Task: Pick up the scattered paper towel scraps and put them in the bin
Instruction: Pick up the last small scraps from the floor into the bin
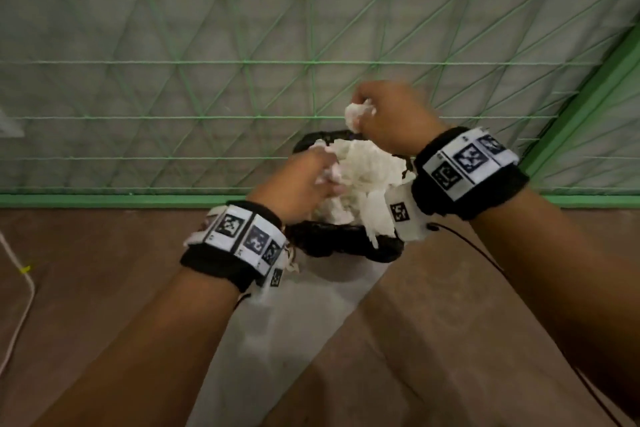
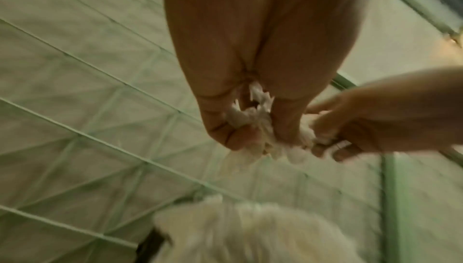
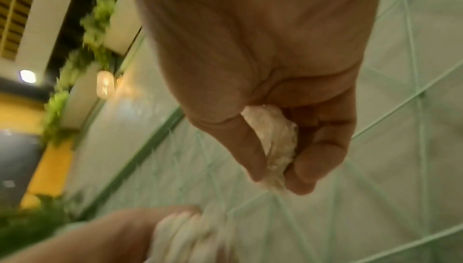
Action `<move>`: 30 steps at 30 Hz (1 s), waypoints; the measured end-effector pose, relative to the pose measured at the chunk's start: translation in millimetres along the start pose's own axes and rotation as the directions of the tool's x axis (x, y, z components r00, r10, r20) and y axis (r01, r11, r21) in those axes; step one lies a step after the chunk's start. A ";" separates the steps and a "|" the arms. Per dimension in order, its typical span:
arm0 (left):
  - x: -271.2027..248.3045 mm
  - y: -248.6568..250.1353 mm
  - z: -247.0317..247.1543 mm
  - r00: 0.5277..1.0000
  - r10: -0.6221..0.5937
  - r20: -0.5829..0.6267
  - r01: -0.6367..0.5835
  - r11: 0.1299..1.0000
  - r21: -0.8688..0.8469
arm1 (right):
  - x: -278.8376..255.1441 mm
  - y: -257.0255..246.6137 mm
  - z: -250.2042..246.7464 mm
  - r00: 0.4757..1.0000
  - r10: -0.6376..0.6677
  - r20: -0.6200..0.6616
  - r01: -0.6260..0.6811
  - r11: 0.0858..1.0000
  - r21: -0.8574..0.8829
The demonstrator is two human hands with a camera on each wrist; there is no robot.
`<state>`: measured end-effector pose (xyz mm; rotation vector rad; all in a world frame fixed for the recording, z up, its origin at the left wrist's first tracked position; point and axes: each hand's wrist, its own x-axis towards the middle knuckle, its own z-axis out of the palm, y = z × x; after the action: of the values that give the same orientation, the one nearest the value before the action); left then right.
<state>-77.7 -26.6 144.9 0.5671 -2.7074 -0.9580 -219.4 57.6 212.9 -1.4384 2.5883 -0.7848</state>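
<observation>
Near the middle of the head view, the right hand (image 1: pixel 389 118) holds a white wad of paper towel scraps (image 1: pixel 360 114) in curled fingers, above the black bin (image 1: pixel 346 246). The bin sits on the brown floor (image 1: pixel 86 288) just in front of a green net wall (image 1: pixel 207 45). A white pile of scraps (image 1: pixel 363 177) fills the bin to the top. The left hand (image 1: pixel 298 184) sits lower and to the left, with its fingers curled on scraps at the pile.

From the left wrist view, the left hand (image 2: pixel 253 89) squeezes scraps between thumb and fingers at the centre. The right hand (image 2: pixel 371 116) comes in from the right, also pinching paper. The pile (image 2: pixel 250 231) shows blurry at the bottom.

From the right wrist view, the right hand (image 3: pixel 270 81) pinches a white wad (image 3: pixel 275 138) at the centre. The left hand (image 3: pixel 175 233) is blurry at the bottom.
</observation>
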 end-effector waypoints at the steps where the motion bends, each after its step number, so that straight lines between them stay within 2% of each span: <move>1: 0.5 -3.6 12.9 0.995 -0.016 0.096 0.007 0.995 0.099 | 3.2 6.0 4.5 0.998 -0.008 0.065 0.013 0.997 -0.072; 3: 2.8 -14.0 30.9 0.977 -0.072 0.202 0.021 0.969 0.245 | 2.7 15.4 15.1 0.971 -0.010 0.238 0.061 0.976 -0.211; 4: 5.4 -17.8 35.7 0.972 -0.100 0.214 0.043 0.966 0.257 | -0.3 18.7 18.5 0.950 0.009 0.311 0.076 0.963 -0.258; 6: 13.4 -20.8 39.8 0.962 -0.135 0.236 0.080 0.969 0.232 | -6.0 24.1 18.4 0.928 0.038 0.372 0.069 0.960 -0.271; 10: 24.4 -19.4 35.0 0.948 -0.137 0.288 0.070 0.970 0.231 | -12.9 31.2 6.2 0.942 0.050 0.333 -0.009 0.992 -0.125; 14: 25.1 -23.0 13.0 0.982 -0.065 0.180 0.023 0.974 0.224 | -16.4 38.0 0.1 0.957 0.060 0.283 -0.046 0.997 -0.055; 17: 14.2 -21.9 -7.8 0.987 -0.036 0.155 0.026 0.998 0.065 | -15.6 35.1 5.8 0.985 0.084 0.152 -0.091 0.995 0.039; 19: 6.8 -23.6 -24.2 0.993 -0.034 0.109 0.038 0.998 -0.041 | -20.7 16.1 11.4 0.996 0.082 -0.046 -0.072 0.979 0.191; 21: 0.3 -35.0 -41.0 0.997 -0.063 -0.054 0.054 0.987 -0.154 | -38.6 -15.2 23.0 0.972 0.044 -0.229 0.036 0.942 0.334; 22: -3.0 -45.2 -47.5 0.981 -0.093 -0.170 0.058 0.978 -0.199 | -52.8 -33.0 32.8 0.969 0.007 -0.247 0.089 0.921 0.379; 24: -9.9 -83.5 -51.4 0.900 -0.241 -0.363 0.137 0.947 -0.289 | -76.6 -64.3 71.8 0.989 -0.104 -0.109 0.142 0.886 0.442; 26: -19.8 -134.4 -37.7 0.817 -0.422 -0.393 0.339 0.903 -0.264 | -94.7 -81.9 122.4 0.976 -0.167 0.141 0.087 0.889 0.450; 28: -35.7 -184.1 -9.9 0.776 -0.580 -0.249 0.560 0.815 -0.152 | -98.5 -79.7 177.8 0.915 -0.172 0.364 0.026 0.928 0.373; 30: -58.6 -223.4 26.5 0.707 -0.701 -0.091 0.706 0.708 0.029 | -95.4 -65.3 227.9 0.850 -0.109 0.515 -0.002 0.978 0.210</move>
<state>30.3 -146.5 -22.5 1.7038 -2.4524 -0.9592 -46.1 16.9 29.6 -1.4230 2.0028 -0.5398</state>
